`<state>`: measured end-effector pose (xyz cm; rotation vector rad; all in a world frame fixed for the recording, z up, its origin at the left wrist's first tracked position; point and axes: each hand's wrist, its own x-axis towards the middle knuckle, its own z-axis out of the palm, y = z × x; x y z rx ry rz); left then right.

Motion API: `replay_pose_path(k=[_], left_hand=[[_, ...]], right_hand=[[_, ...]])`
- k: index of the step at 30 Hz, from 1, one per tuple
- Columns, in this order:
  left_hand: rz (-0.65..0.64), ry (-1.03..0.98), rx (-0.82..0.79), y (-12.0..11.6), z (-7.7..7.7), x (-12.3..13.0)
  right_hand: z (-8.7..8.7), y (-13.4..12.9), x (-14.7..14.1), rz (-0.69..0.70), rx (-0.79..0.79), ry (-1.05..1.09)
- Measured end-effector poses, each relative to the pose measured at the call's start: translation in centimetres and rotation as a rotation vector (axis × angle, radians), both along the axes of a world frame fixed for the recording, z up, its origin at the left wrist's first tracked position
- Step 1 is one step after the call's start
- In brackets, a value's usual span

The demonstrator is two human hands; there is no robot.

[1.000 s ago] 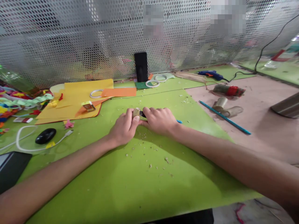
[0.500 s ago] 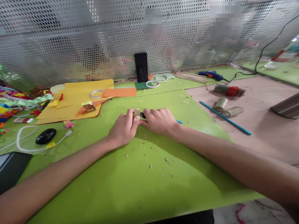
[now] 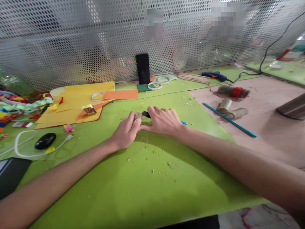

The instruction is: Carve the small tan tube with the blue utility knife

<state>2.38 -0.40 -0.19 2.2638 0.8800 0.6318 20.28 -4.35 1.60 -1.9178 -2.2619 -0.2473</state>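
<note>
My left hand point(image 3: 126, 129) is closed around a short tan piece point(image 3: 138, 116) that looks like wood, its end showing above the thumb. Right beside it, my right hand point(image 3: 164, 121) grips a cutter with a dark blade point(image 3: 145, 114). A blue end point(image 3: 183, 122) shows past the right wrist; most of the cutter is hidden by the fingers. The blade tip points at the tan piece. Small shavings point(image 3: 169, 164) are scattered on the green table point(image 3: 114, 197) around and below the hands.
Yellow paper point(image 3: 71, 101), a black mouse point(image 3: 45, 141) and a white cable lie left. A phone point(image 3: 143, 68) leans on the mesh behind white rings point(image 3: 154, 86). At right are a blue stick point(image 3: 228, 119), two tan cylinders point(image 3: 236, 113), a glue gun point(image 3: 214, 75) and a metal cylinder point(image 3: 292, 107).
My right hand has lifted slightly and its blade has drawn a little apart from the tan piece. The tan piece has tilted more upright in my left hand.
</note>
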Motion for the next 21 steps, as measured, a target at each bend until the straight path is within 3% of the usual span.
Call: replay_pose_path(k=[9, 21], left_hand=[[-0.070, -0.116, -0.133, 0.02, -0.06, -0.19], [-0.077, -0.124, -0.089, 0.00, -0.13, -0.41]], right_hand=[[0.05, -0.18, -0.10, 0.033, 0.072, -0.056], [0.01, -0.28, -0.18, 0.012, 0.092, -0.061]])
